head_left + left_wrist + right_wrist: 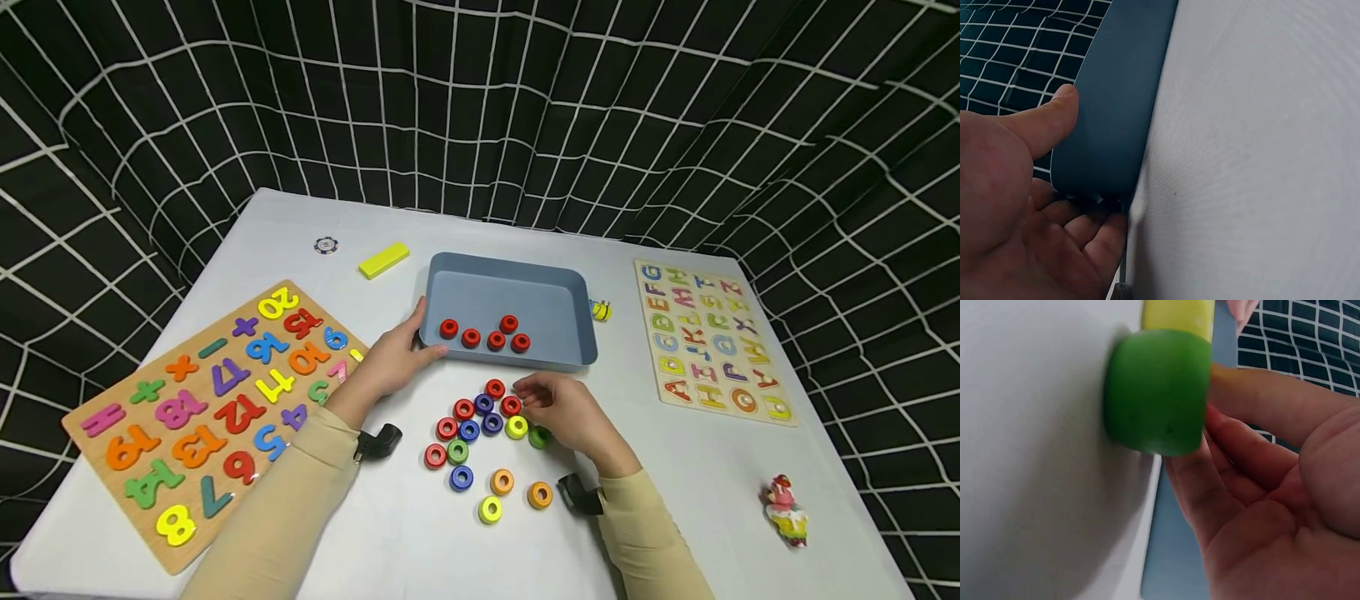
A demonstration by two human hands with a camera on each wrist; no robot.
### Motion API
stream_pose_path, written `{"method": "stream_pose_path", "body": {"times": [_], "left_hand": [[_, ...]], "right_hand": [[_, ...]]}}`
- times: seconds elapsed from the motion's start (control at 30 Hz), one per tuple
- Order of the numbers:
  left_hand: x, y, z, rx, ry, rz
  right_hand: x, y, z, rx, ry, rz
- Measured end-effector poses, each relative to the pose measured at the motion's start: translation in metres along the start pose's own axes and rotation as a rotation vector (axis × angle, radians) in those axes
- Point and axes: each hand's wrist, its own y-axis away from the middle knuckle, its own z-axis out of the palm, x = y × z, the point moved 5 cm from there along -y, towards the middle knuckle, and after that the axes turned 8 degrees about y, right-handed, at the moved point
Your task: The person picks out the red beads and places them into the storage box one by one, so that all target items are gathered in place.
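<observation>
A blue-grey tray (510,360) holds several red rings (496,341) along its front part. My left hand (397,358) grips the tray's front left corner, thumb near the rim and fingers curled below in the left wrist view. My right hand (562,412) pinches a red ring (511,406) at the right edge of the loose group. In the right wrist view, a green ring (1157,394) largely hides that red ring and the fingertips. A yellow ring (517,427) lies just below it. More red, purple, blue, green, yellow and orange rings are spread on the white table.
On the left lies a wooden number board (191,354), partly under my left forearm. An alphabet board (712,342) is at the right. Beyond the tray's left side are a yellow block (384,261) and a poker chip (326,245). A bee toy (601,310) touches the tray's right side; a figurine (786,510) lies front right.
</observation>
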Motion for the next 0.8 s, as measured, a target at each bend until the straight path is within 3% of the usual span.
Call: {"method": "stream_pose_path", "body": {"times": [0.3, 0.53, 0.67, 0.8], "left_hand": [[0.000, 0.000, 0.000, -0.004, 0.001, 0.006], [0.001, 0.001, -0.002, -0.003, 0.014, 0.000], [0.000, 0.001, -0.001, -0.007, 0.023, 0.001], [0.000, 0.000, -0.001, -0.007, 0.023, 0.002]], "right_hand": [[-0.008, -0.001, 0.009, -0.012, 0.032, -0.007], [-0.018, 0.001, 0.010, 0.041, 0.148, -0.054], [-0.017, 0.002, -0.001, 0.070, 0.136, -0.055], [-0.014, -0.001, -0.026, 0.143, 0.077, -0.065]]}}
